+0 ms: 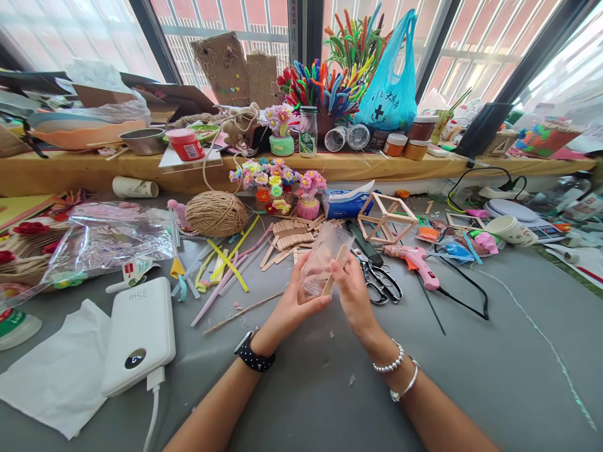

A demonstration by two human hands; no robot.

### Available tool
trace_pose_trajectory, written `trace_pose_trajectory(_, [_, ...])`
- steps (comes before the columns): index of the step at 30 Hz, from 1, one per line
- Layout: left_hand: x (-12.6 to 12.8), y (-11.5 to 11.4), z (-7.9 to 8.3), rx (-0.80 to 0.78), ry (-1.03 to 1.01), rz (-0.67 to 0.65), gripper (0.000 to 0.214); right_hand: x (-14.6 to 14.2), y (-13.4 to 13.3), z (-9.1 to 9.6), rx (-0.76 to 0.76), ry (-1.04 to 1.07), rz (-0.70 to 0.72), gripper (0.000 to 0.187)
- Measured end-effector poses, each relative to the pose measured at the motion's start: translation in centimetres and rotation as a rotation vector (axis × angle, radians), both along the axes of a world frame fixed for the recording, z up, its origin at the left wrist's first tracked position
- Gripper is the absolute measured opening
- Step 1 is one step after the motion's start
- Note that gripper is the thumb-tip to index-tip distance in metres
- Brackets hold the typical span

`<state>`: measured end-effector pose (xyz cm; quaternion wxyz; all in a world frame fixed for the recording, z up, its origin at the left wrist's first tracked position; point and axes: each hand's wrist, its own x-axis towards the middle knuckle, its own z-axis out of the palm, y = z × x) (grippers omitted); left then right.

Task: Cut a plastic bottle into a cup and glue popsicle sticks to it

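Observation:
My left hand [300, 290] is wrapped round a clear plastic cup [321, 251], which is tilted with its wide end away from me. Against the cup's right side, my right hand [351, 290] pinches a wooden craft stick [335, 270] between thumb and fingers. The stick lies along the cup wall; whether it is stuck there I cannot tell. Just beyond the cup are a heap of loose craft sticks [294, 235] and, to the right, black-handled scissors [382, 282]. A piece of twine [242, 312] lies left of my left hand.
A pink glue gun [417, 260] with a black cord rests on the right, near a wooden stick frame [389, 218]. Left are a twine ball [217, 213], coloured strips [230, 260] and a white power bank [141, 333] with its cable. A cluttered shelf [282, 168] runs along the back.

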<state>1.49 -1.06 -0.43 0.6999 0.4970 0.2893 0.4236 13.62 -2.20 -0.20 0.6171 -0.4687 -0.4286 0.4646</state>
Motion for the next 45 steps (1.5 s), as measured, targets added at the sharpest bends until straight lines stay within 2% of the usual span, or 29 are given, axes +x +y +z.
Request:
trace_pose_trajectory(10, [0.05,0.17,-0.27,0.034,-0.046,-0.050,0.084,-0.10,0.07,-0.06,0.009,0.006,-0.023,0.047])
trace_pose_trajectory(16, [0.17,0.19,-0.08,0.020,-0.050,0.004,0.073,-0.15,-0.07,0.26,0.017,0.021,-0.009,0.045])
trace_pose_trajectory(25, [0.14,0.18,-0.02,-0.004,-0.070,0.040,0.072,-0.18,-0.08,0.31,0.005,0.014,-0.005,0.042])
trace_pose_trajectory(31, [0.05,0.09,-0.18,-0.003,-0.069,-0.029,0.085,-0.23,-0.16,0.22,0.027,0.044,0.017,0.041])
trace_pose_trajectory(39, [0.07,0.15,-0.37,0.034,-0.040,0.009,0.080,-0.18,-0.15,0.35,0.027,-0.017,-0.012,0.039])
trace_pose_trajectory(45, [0.08,0.23,-0.55,0.026,-0.023,0.036,0.081,-0.16,-0.18,0.38,0.025,0.016,0.032,0.040])
